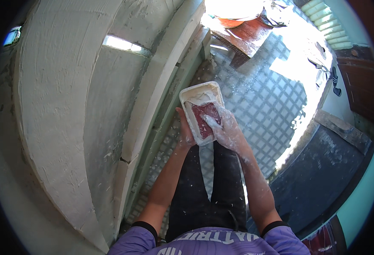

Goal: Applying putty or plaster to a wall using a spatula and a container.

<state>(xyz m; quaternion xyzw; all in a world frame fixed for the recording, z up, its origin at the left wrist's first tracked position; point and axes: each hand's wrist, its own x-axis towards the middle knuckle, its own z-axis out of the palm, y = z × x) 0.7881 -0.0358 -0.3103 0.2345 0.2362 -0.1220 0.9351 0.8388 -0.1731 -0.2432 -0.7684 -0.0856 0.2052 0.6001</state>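
Note:
A white rectangular plastic tub [186, 111] is held out in front of my legs, with pale wet paste [204, 96] smeared thickly at its far end and along its walls. My left hand [185, 128] grips the tub from its left side and underneath, so part of the fingers is hidden. Over the tub's right rim reaches my right hand [228, 131], coated in white paste. Its fingers are closed on a flat dark red spreader [199, 120], which lies inside the tub against the paste. The spreader's right part is covered by that hand.
A plastered wall [59, 106] with a ledge [153, 97] runs along my left. Ahead, a reddish-brown table [250, 37] stands on the patterned tile floor [259, 93]. To the right are a dark panel [323, 165], brown cabinet [359, 78] and black sandal [336, 81].

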